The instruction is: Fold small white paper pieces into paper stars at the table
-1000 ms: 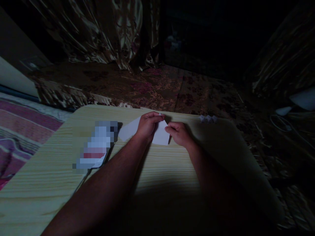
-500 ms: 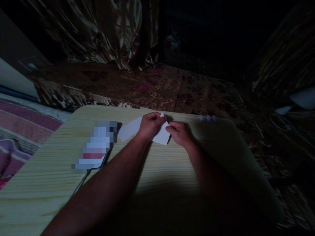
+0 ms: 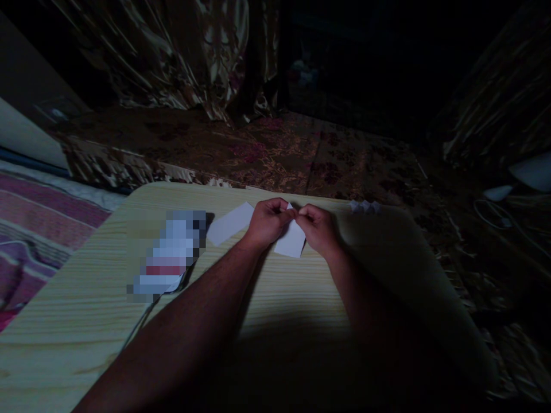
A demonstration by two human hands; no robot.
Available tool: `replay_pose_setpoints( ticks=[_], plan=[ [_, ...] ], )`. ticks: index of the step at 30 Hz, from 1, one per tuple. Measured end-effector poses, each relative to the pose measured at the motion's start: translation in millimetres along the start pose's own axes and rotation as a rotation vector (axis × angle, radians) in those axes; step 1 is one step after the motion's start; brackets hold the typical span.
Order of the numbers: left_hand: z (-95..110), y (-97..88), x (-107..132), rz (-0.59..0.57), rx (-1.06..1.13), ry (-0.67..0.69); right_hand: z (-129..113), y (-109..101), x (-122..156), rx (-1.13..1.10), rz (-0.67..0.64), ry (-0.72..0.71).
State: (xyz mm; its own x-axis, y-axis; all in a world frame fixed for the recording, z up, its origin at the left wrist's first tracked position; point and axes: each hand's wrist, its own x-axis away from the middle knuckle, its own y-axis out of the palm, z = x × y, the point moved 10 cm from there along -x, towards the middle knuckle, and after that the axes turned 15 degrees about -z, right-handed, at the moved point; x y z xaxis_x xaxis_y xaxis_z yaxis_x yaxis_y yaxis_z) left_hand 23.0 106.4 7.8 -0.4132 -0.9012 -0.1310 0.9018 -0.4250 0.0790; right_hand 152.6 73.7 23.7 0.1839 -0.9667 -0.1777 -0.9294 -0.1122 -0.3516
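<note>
A small white piece of paper point(image 3: 291, 241) with a pointed top end hangs between my two hands, over the middle of the table. Its upper left side is pinched by my left hand point(image 3: 267, 221), thumb on top. My right hand point(image 3: 317, 226) has closed its thumb and forefinger at the upper right edge, close to the left thumb. The fingers hide part of the pointed end. Just left of my left hand, a flat white strip of paper point(image 3: 230, 222) lies on the table.
The light wooden table point(image 3: 293, 298) carries a pixelated device point(image 3: 172, 246) with a cable at the left. Several small folded pale paper pieces point(image 3: 364, 206) stand near the far right edge. Beyond lies a dark patterned cover point(image 3: 258, 149); a striped cloth point(image 3: 47, 212) is at the left.
My right hand has moved up along the paper's edge, nearer to my left fingertips. The paper and my left hand have shifted slightly right.
</note>
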Motion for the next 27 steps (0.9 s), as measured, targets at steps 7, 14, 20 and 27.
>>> replay_pose_setpoints(
  ticks=[7, 14, 20, 27],
  plan=[
    [-6, -16.5, 2, 0.158, 0.164, -0.020, -3, 1, 1, 0.000, -0.033, -0.013],
    [-7, -18.1, -1, 0.126, 0.338, 0.014, 4, -9, 3, -0.229, 0.015, -0.013],
    [-3, -1.4, -2, -0.002, 0.126, -0.026, 13, 5, -2, -0.278, -0.046, 0.078],
    [1, 9.3, -1, -0.087, 0.124, -0.027, 33, -14, 0, -0.371, 0.162, 0.118]
  ],
)
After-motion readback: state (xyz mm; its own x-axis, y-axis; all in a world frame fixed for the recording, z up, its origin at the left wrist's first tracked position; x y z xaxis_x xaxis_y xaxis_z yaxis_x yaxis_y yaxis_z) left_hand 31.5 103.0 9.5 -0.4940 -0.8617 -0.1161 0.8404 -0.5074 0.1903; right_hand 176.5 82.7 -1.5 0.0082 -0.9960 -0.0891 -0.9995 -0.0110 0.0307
